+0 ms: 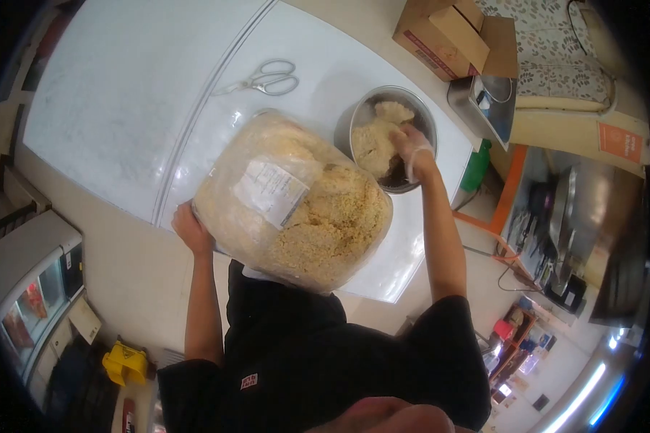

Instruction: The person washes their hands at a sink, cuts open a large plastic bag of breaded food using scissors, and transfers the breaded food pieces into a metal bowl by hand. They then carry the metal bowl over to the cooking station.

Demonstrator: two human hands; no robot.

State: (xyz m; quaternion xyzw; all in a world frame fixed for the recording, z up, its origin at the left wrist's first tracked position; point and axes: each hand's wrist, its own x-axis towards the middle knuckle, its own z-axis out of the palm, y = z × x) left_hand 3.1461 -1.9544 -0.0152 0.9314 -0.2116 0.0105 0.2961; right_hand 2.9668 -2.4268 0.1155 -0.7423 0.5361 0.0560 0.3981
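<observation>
A big clear plastic bag [256,242] of pale and golden crumbs, with a white printed label [271,193], lies on the table in front of my body. My left hand [192,229] is closed at the bag's left edge, its fingertips partly hidden. Beyond the bag on the right stands a round metal bowl [352,137]. My right hand [414,149], in a thin clear glove, reaches inside it, fingers bent around a pale crumb-coated piece [375,149]. Another ridged pale piece [394,112] lies at the bowl's far side.
Scissors [267,78] lie on the white table [123,86] beyond the bag. An opened cardboard box [444,40] and a metal container [495,115] stand past the table's right edge. A yellow wet-floor item [125,363] is on the floor at lower left.
</observation>
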